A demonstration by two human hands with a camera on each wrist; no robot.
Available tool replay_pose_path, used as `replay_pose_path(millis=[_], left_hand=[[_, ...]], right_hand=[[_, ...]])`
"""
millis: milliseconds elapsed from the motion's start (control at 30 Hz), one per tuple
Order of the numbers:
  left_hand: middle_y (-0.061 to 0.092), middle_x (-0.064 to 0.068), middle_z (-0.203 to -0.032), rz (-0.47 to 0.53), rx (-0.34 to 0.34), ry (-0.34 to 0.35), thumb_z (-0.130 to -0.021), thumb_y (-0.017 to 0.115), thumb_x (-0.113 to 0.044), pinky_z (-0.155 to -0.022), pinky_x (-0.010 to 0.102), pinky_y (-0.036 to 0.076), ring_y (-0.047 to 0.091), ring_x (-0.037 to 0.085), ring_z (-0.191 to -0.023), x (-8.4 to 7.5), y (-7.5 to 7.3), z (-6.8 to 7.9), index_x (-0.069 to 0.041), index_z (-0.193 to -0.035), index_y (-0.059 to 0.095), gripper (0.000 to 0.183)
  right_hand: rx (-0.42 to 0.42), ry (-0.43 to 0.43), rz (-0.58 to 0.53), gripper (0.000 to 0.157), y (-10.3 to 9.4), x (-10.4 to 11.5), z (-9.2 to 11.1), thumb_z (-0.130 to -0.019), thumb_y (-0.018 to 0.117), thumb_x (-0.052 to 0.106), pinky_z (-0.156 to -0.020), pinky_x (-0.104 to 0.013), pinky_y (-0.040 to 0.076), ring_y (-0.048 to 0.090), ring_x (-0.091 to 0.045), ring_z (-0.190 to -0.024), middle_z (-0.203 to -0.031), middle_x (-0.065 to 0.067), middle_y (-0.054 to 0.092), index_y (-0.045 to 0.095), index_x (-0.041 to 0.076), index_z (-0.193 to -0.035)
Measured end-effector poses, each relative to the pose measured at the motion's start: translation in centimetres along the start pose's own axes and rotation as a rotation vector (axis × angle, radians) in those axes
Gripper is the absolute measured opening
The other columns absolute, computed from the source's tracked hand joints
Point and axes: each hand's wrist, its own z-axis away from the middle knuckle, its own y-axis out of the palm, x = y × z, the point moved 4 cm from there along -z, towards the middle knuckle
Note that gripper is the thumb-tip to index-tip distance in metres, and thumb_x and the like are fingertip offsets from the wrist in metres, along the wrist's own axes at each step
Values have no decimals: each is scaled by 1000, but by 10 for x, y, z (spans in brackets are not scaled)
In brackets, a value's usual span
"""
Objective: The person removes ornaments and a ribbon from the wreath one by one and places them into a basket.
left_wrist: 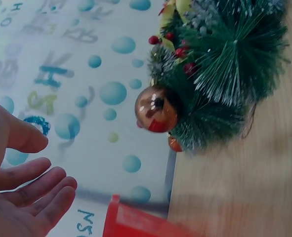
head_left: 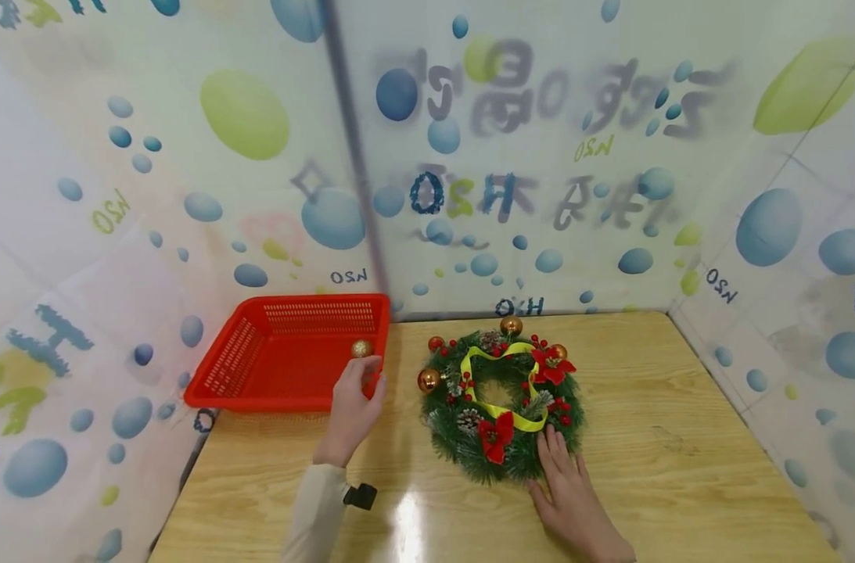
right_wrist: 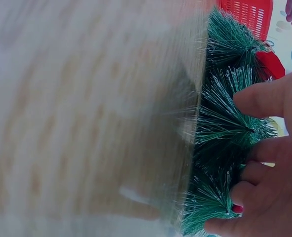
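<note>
A green Christmas wreath [head_left: 444,434] lies on the table, dressed with red poinsettias [head_left: 496,438], pine cones, berries, copper baubles [head_left: 429,380] and a loop of yellow ribbon [head_left: 469,367]. My right hand [head_left: 571,496] rests at its front right edge, fingers laid on the green needles [right_wrist: 229,94]. Over the near right corner of the red plastic basket [head_left: 258,404] hovers my left hand [head_left: 353,407], its fingers loosely bent with nothing between them, as the left wrist view of this hand [left_wrist: 22,192] also shows. A glittery gold ball [head_left: 361,349] sits inside the basket, just beyond the left fingertips.
The wooden table [head_left: 680,438] extends right of the wreath and in front of it. Patterned sheeting [head_left: 540,258] with blue and green spots closes off the back and both sides. A dark band with a small black box [head_left: 360,496] is on the left wrist.
</note>
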Motion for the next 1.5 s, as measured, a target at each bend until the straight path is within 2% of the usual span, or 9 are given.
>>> replay_pose_path(millis=[233,367,567,733,1033,1233,1300,1500], left_hand=[[65,15,-117,42,62,-26,-94,68,-1,-94,47,58,64,31,-107,-11,22,17,3,-121,63,28],[65,16,-116,56,96,-17,-94,67,-1,-92,47,58,64,32,-105,-15,38,28,5,-121,63,28],[66,21,-110,58,108,-4,-91,68,4,-88,44,60,66,33,-100,-14,61,44,7,-118,63,28],[65,21,-110,90,129,-19,-91,68,3,-88,42,60,65,33,-100,-14,73,57,8,-118,63,28],[65,19,-109,106,153,-46,-91,67,3,-89,41,60,65,30,-100,-16,81,70,8,-118,62,28],[65,18,-111,126,196,-74,-92,65,2,-90,44,59,65,33,-102,-15,86,77,8,-120,62,29],[66,17,-111,120,186,-77,-93,65,1,-90,44,59,65,32,-102,-14,87,76,7,-120,62,28],[65,17,-110,106,139,-98,-94,65,1,-90,42,59,64,31,-102,-9,85,61,6,-119,63,26]], right_hand=[[10,4,-1,72,1,-2,0,-95,69,21,-108,-80,26,28,-53,-146,-162,-32,23,36,-10,-151],[4,-2,-5,71,1,-2,0,-95,69,20,-108,-80,27,28,-53,-146,-162,-32,24,37,-10,-151],[-3,-11,-5,71,1,-1,-1,-95,69,20,-107,-80,28,30,-53,-145,-161,-33,25,38,-11,-150],[-8,-17,-3,72,1,-1,-1,-94,70,19,-106,-81,29,30,-53,-145,-161,-33,25,37,-11,-150],[4,-9,-27,72,0,-2,0,-95,69,18,-106,-81,27,28,-53,-146,-161,-32,25,35,-10,-152],[6,-10,-31,72,-1,-2,0,-95,69,18,-106,-82,27,28,-53,-146,-161,-32,24,35,-10,-152],[1,-14,-34,72,-2,-1,0,-94,69,17,-105,-82,27,28,-53,-146,-161,-33,25,35,-10,-152],[-10,-19,-37,72,-3,-1,-1,-94,70,17,-105,-82,28,29,-54,-146,-161,-32,26,36,-10,-151]])
